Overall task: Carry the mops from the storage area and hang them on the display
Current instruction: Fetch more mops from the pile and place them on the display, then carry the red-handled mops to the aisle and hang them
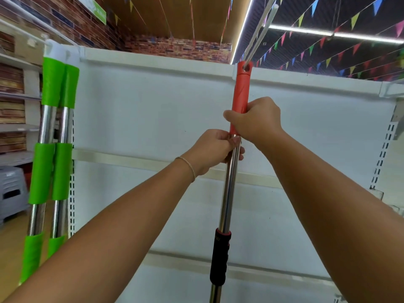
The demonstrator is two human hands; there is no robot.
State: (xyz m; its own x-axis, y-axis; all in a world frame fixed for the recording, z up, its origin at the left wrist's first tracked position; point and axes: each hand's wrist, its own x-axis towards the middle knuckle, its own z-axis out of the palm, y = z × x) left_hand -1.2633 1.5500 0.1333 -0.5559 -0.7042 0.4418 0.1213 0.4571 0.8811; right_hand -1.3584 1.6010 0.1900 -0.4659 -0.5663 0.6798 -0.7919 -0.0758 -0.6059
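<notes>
A mop handle [228, 193] stands upright in front of me: steel shaft, red top grip [241, 88] with a hole at its end, black collar [219, 256] lower down. A white hook rod [258, 33] passes through that hole. My right hand [255, 119] grips the red part. Just below it, my left hand [213, 149] holds the steel shaft where the red ends. Two mop handles with green grips [54, 132] hang at the left edge of the white display panel [153, 114]. The mop heads are out of view.
Slotted uprights [381, 156] run down the display's right side and another [72, 189] runs down the left. A grey plastic stool [12, 189] stands on the floor at far left. Shelves against a brick-pattern wall [13, 106] lie beyond it. Bunting hangs overhead.
</notes>
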